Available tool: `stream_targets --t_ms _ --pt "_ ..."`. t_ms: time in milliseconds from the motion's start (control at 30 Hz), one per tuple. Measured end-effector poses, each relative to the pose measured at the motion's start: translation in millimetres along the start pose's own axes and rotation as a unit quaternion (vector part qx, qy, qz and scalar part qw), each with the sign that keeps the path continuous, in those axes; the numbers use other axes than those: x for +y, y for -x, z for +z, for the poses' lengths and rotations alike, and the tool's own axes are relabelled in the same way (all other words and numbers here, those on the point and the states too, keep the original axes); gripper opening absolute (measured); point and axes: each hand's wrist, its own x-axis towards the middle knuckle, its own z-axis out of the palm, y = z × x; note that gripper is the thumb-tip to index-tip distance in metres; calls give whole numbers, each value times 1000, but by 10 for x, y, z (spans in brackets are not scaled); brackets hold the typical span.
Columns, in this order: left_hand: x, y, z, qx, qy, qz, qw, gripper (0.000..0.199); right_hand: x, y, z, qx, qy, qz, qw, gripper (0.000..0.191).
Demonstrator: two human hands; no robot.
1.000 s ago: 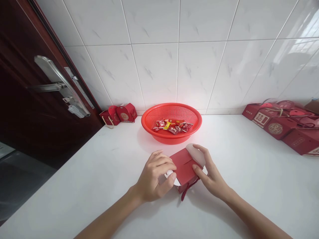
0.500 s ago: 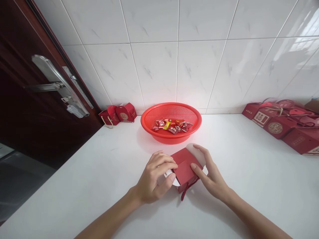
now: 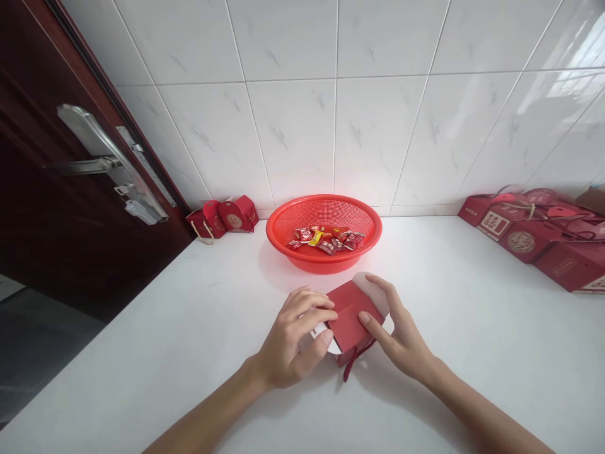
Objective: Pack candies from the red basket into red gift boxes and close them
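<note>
A small red cardboard gift box (image 3: 350,328) sits on the white table in front of me, its red top panels folded flat. My left hand (image 3: 292,340) curls round its left end, fingertips on the top panel and thumb by a white inner flap (image 3: 333,343). At the right end my right hand (image 3: 399,328) grips the box, with the thumb on the top and the fingers round the other white flap (image 3: 373,291). A dark red cord (image 3: 350,364) hangs from the near side. The underside of the box is hidden.
Behind the box stands a red plastic colander (image 3: 324,263) with several wrapped candies (image 3: 326,241). Two small red boxes (image 3: 239,214) stand by the wall at left, near a dark door (image 3: 38,208). More red boxes (image 3: 522,243) are grouped at the right.
The right thumb has slid slightly to the left on the box top. Both hands and the box otherwise stay in place; the view shifts very slightly.
</note>
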Motion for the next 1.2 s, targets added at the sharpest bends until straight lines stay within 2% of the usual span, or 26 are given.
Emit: stream_targets --t_ms 267,633,933,1000,1100,1200 --pt "-7 23 2 -12 -8 -21 1000 20 -1 5 10 11 16 -11 1000 46" --pt "31 -7 -30 -64 -17 -61 996 20 0 3 16 21 33 -23 999 48" --pt "22 4 -5 -68 5 -65 996 18 64 23 48 49 71 -47 995 49" --pt "-11 29 16 -62 23 -49 997 24 80 28 54 63 81 -54 993 51" --pt "-67 62 25 -72 51 -26 996 43 88 29 58 67 79 -45 994 55" --pt "-94 77 9 -83 85 -30 993 48 84 25 55 60 77 -30 995 54"
